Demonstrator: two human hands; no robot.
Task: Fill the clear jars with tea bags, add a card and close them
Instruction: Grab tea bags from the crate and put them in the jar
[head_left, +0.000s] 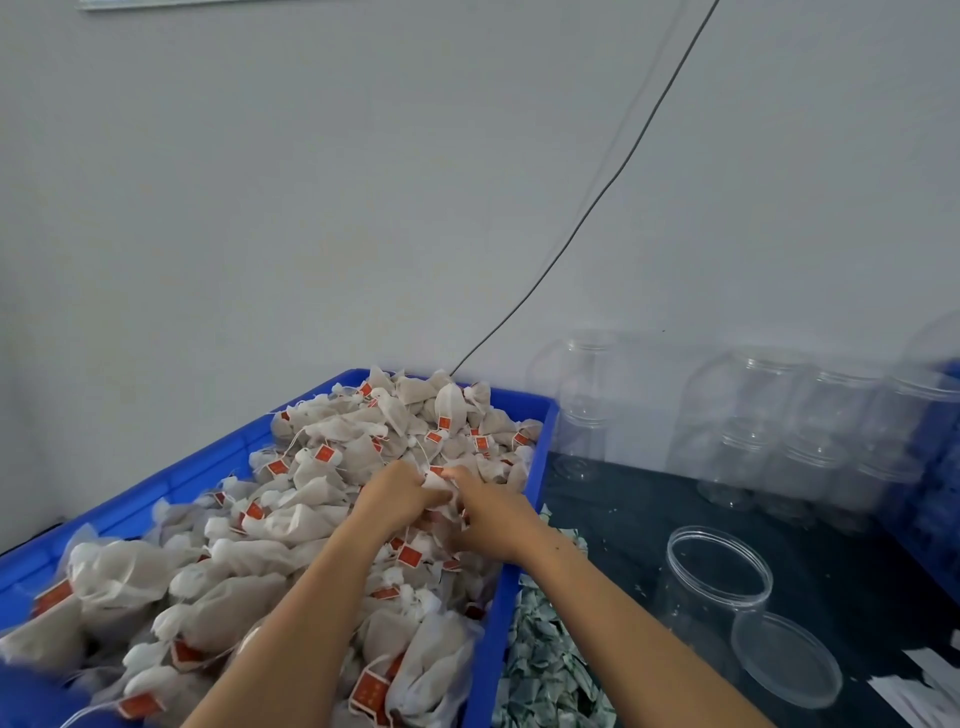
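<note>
Both hands' fingers, left hand (397, 493) and right hand (485, 512), grip tea bags (311, 467) near the blue crate's (540, 447) right rim.

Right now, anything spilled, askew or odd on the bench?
Small pale flecks are scattered on the dark tabletop around the open jar, like crumbs. Its lid lies loose beside it. Both hands, left and right, grip tea bags; nothing looks damaged.

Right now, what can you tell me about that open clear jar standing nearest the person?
The open jar is a clear plastic-looking cylinder with a wide round mouth and a ridged rim. It stands upright on the dark table, looks empty and has no lid on. A clear round lid lies flat in front of it, overlapping its base in this view. Neither hand touches it.
</note>
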